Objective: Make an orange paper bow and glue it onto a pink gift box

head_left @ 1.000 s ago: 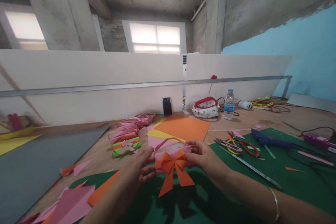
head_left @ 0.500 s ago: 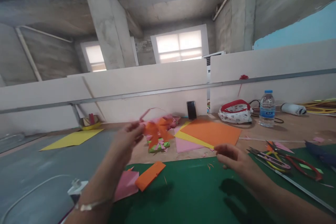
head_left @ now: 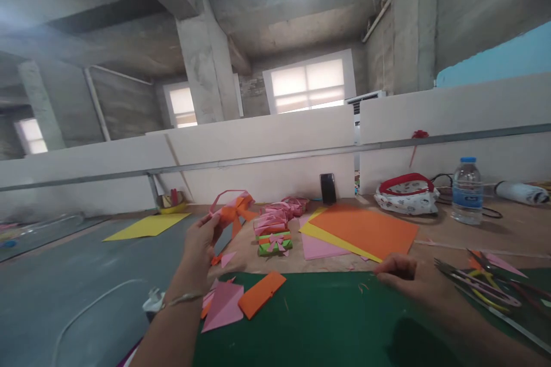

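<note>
Handbag of pink paper with a broad orange bow [head_left: 236,211], held up in my left hand [head_left: 201,238].
Its fingers pinch the bag's side above the table [head_left: 249,264], towards the far edge, left of the pink folded-paper row [head_left: 272,220]; my right hand [head_left: 404,278], half-curled, seemingly empty, hangs by the green mat's [head_left: 322,321] far edge. I judge this a setting-aside step, calling for a gentle lowering.

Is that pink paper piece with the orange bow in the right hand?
No, the left hand holds the orange-bowed paper piece, and the right hand is well apart from it.
</note>
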The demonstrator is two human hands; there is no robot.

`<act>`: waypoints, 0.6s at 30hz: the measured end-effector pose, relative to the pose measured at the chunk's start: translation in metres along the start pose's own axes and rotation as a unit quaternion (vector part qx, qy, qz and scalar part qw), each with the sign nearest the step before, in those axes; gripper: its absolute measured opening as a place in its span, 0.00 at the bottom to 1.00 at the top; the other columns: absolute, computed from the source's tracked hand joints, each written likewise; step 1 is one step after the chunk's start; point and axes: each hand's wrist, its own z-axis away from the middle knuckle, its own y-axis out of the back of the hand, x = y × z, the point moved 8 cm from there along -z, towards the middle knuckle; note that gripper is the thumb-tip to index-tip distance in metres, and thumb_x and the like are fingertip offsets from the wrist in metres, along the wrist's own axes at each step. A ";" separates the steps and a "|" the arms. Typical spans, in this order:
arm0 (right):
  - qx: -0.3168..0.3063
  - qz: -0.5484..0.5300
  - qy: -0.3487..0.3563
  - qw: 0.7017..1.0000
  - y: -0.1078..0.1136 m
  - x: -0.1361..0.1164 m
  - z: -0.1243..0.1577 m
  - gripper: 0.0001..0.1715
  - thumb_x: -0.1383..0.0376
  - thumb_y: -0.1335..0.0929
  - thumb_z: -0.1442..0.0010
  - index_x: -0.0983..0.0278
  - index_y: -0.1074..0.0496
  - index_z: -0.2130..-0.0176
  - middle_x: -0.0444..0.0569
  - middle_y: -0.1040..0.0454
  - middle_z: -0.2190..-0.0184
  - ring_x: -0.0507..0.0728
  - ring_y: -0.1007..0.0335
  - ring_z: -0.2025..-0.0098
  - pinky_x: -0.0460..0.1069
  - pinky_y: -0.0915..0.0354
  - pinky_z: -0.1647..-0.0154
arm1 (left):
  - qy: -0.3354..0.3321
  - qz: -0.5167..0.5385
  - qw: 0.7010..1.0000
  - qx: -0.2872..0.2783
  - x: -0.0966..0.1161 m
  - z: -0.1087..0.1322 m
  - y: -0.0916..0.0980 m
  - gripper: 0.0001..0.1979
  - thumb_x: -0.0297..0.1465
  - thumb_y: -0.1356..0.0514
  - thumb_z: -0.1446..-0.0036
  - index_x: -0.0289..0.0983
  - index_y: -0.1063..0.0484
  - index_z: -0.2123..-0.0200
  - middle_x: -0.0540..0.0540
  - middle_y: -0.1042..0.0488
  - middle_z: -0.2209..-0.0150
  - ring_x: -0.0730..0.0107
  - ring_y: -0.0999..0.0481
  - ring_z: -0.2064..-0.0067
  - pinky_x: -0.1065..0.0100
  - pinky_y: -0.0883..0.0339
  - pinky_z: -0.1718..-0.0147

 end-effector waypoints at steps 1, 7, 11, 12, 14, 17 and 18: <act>-0.005 0.008 -0.005 1.000 0.001 0.000 -0.001 0.10 0.58 0.28 0.59 0.63 0.23 0.77 0.47 0.26 0.80 0.55 0.33 0.75 0.46 0.41 0.75 | 0.004 0.001 1.000 0.000 -0.002 0.000 0.001 0.18 0.37 0.43 0.41 0.37 0.34 0.50 0.43 0.31 0.50 0.63 0.27 0.54 0.55 0.30 0.57; 0.090 0.036 -0.023 0.995 0.037 -0.009 -0.009 0.13 0.56 0.26 0.63 0.63 0.23 0.77 0.51 0.24 0.75 0.58 0.31 0.71 0.49 0.38 0.72 | 0.008 0.003 1.000 -0.002 -0.001 -0.001 0.003 0.18 0.37 0.43 0.41 0.37 0.35 0.49 0.43 0.31 0.49 0.63 0.28 0.53 0.55 0.30 0.57; 0.182 0.007 -0.003 0.983 0.081 -0.014 -0.019 0.17 0.53 0.25 0.64 0.62 0.28 0.78 0.47 0.29 0.78 0.55 0.36 0.75 0.48 0.42 0.78 | 0.027 0.007 0.999 -0.017 -0.009 -0.001 -0.004 0.18 0.37 0.43 0.41 0.37 0.35 0.49 0.43 0.31 0.49 0.63 0.28 0.53 0.55 0.30 0.57; 0.198 0.001 0.010 0.980 0.089 -0.016 -0.020 0.19 0.52 0.25 0.62 0.61 0.32 0.80 0.44 0.34 0.81 0.53 0.40 0.78 0.47 0.45 0.81 | 0.033 0.007 0.999 -0.030 -0.011 0.000 -0.009 0.18 0.37 0.43 0.41 0.37 0.35 0.49 0.43 0.31 0.49 0.63 0.28 0.53 0.55 0.30 0.57; 0.214 0.008 0.032 0.976 0.095 -0.024 -0.021 0.24 0.51 0.26 0.58 0.60 0.41 0.83 0.40 0.44 0.85 0.50 0.47 0.81 0.46 0.50 0.83 | 0.046 0.005 0.997 -0.067 -0.017 0.006 -0.023 0.18 0.37 0.43 0.41 0.37 0.34 0.50 0.43 0.31 0.50 0.63 0.28 0.54 0.55 0.30 0.57; 0.170 0.045 0.041 0.984 0.071 -0.043 -0.023 0.21 0.54 0.27 0.55 0.61 0.40 0.79 0.40 0.42 0.82 0.50 0.45 0.79 0.45 0.48 0.82 | 0.063 -0.009 0.988 -0.139 -0.025 0.023 -0.047 0.18 0.37 0.43 0.41 0.37 0.34 0.50 0.43 0.30 0.50 0.63 0.27 0.54 0.55 0.30 0.57; 0.130 0.049 0.037 0.990 0.053 -0.051 -0.024 0.17 0.55 0.27 0.56 0.62 0.34 0.73 0.43 0.35 0.77 0.52 0.40 0.76 0.45 0.45 0.80 | 0.069 -0.016 0.984 -0.166 -0.028 0.031 -0.055 0.17 0.37 0.43 0.41 0.37 0.34 0.50 0.43 0.30 0.51 0.64 0.27 0.55 0.56 0.30 0.58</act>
